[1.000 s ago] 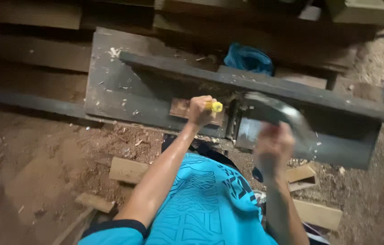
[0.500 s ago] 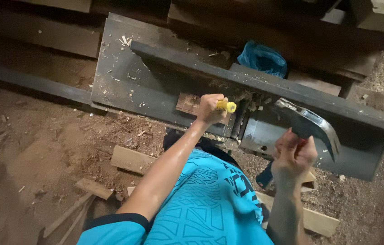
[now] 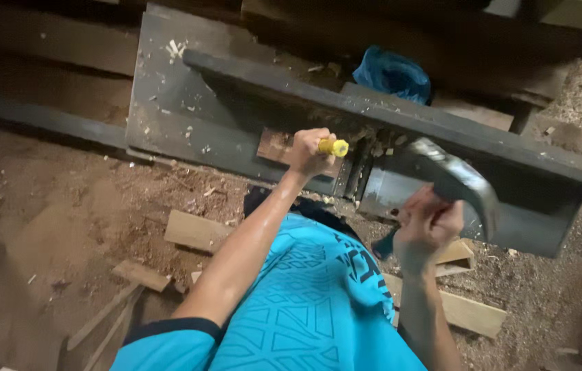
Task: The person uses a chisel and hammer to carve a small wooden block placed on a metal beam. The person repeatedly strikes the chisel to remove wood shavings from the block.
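Note:
My left hand (image 3: 308, 152) grips a chisel by its yellow handle (image 3: 334, 147), its tip set against a small wooden block (image 3: 276, 145) on the face of a dark grey timber beam (image 3: 387, 130). My right hand (image 3: 428, 223) is closed on the handle of a steel claw hammer; the hammer head (image 3: 456, 180) is raised to the right of the chisel, a hand's width away from it. The chisel blade is hidden behind my fist. My turquoise patterned shirt (image 3: 298, 295) fills the lower middle.
A blue plastic bag (image 3: 392, 74) lies behind the beam. Offcuts of pale wood (image 3: 194, 231) (image 3: 466, 312) lie on the sawdust-covered ground. More dark planks run along the top and left.
The hammer has swung from a blurred position near the chisel outward to the right and stays raised. My left hand has kept the chisel on the block.

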